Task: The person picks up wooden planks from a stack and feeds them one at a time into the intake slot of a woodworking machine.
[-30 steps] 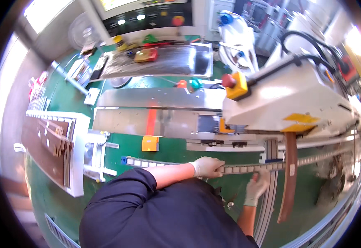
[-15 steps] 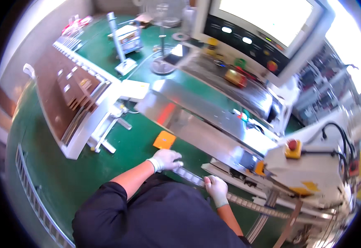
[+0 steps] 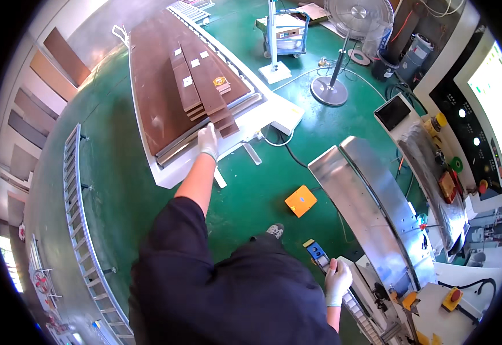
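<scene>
My left hand (image 3: 208, 141), in a white glove, reaches out to the near edge of a white-framed table. Its fingers look stretched out beside the ends of stacked narrow brown boards (image 3: 208, 86); whether they touch the boards is hard to tell. Under the boards lies a large brown panel (image 3: 156, 98). White labels and a roll of yellow tape (image 3: 220, 81) rest on the stack. My right hand (image 3: 338, 279), gloved too, is at the lower right over a narrow roller rail (image 3: 357, 310). Its thumb stands apart from loosely bent fingers, and nothing shows in it.
An orange box (image 3: 301, 201) lies on the green floor (image 3: 245, 201) ahead of my shoe. To the right stand a metal machine bed (image 3: 366, 201), a control panel (image 3: 469, 115) and a red stop button (image 3: 455, 295). A pedestal fan (image 3: 329, 90) stands farther back; a roller track (image 3: 75, 213) runs at left.
My view has turned left toward the brown boards. My left hand has left the roller rail and stretched forward to the table; my right hand remains by the rail.
</scene>
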A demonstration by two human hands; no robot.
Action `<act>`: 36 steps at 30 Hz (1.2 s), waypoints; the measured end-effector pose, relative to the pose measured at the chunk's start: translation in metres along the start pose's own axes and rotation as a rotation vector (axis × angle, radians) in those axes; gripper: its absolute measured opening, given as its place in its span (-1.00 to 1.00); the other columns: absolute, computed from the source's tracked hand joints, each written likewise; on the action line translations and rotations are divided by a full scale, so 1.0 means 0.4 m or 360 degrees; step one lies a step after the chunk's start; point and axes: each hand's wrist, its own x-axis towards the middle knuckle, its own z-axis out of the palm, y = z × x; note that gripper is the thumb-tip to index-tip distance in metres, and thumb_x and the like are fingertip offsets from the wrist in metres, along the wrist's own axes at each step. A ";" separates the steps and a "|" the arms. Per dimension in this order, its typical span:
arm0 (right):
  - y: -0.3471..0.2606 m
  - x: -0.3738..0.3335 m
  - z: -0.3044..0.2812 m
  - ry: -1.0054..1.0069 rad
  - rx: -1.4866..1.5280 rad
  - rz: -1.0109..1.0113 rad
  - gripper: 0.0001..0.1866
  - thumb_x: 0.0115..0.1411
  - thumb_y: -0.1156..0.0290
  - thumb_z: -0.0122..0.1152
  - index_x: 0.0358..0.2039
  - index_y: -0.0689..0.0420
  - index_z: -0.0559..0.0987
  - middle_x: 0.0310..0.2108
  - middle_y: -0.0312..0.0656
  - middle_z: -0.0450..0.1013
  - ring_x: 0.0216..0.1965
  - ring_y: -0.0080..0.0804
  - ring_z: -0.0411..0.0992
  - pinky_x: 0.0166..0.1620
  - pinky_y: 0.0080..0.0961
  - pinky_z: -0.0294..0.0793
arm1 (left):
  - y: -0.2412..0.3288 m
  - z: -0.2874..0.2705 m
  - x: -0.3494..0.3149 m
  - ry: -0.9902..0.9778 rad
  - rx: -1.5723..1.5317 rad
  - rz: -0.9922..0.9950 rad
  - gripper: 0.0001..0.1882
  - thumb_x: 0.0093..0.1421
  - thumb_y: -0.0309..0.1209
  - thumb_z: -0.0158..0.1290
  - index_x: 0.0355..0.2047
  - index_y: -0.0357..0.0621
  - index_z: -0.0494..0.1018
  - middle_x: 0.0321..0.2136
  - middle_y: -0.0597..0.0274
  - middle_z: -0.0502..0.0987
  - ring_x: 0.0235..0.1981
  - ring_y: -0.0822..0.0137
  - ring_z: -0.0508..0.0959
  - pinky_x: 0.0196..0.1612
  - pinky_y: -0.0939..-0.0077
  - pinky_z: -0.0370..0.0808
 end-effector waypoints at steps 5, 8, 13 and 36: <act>-0.039 0.028 0.043 0.0092 0.0017 -0.0014 -0.72 0.35 0.19 0.17 -0.43 0.07 0.65 -0.48 -0.10 0.56 -0.43 -0.01 0.53 -0.33 -0.14 0.48 | 0.061 0.052 0.129 0.0090 0.0169 -0.0068 -0.43 0.29 0.01 0.08 -0.52 -0.36 0.49 -0.57 0.16 0.44 -0.48 0.30 0.36 -0.31 0.19 0.35; -0.053 0.037 0.045 0.0058 0.0030 0.0036 -0.69 0.36 0.17 0.16 -0.41 0.08 0.66 -0.46 -0.09 0.57 -0.40 0.01 0.55 -0.31 -0.17 0.50 | 0.057 0.084 0.198 0.0103 -0.0056 -0.0212 -0.44 0.27 0.00 0.19 -0.43 -0.41 0.49 -0.44 0.18 0.50 -0.39 0.29 0.43 -0.23 0.23 0.41; -0.066 0.042 0.036 -0.0052 0.0112 0.0114 -0.61 0.38 0.11 0.15 -0.35 0.20 0.66 -0.38 0.02 0.58 -0.32 0.12 0.55 -0.22 -0.15 0.53 | 0.003 0.084 0.267 0.0089 -0.0043 -0.0299 -0.41 0.28 -0.22 0.17 0.11 -0.53 0.38 -0.08 -0.07 0.56 -0.17 0.18 0.55 0.04 0.20 0.47; -0.138 0.131 0.049 -0.0450 0.0766 0.0103 -0.77 0.34 0.36 0.18 -0.14 0.24 0.66 -0.19 -0.01 0.62 -0.13 -0.18 0.60 0.00 -0.36 0.53 | 0.058 -0.080 -0.181 -0.1629 -0.0122 -0.0889 -0.72 0.20 -0.11 0.29 -0.36 -0.03 0.55 -0.47 0.35 0.55 -0.42 0.40 0.58 -0.31 0.40 0.55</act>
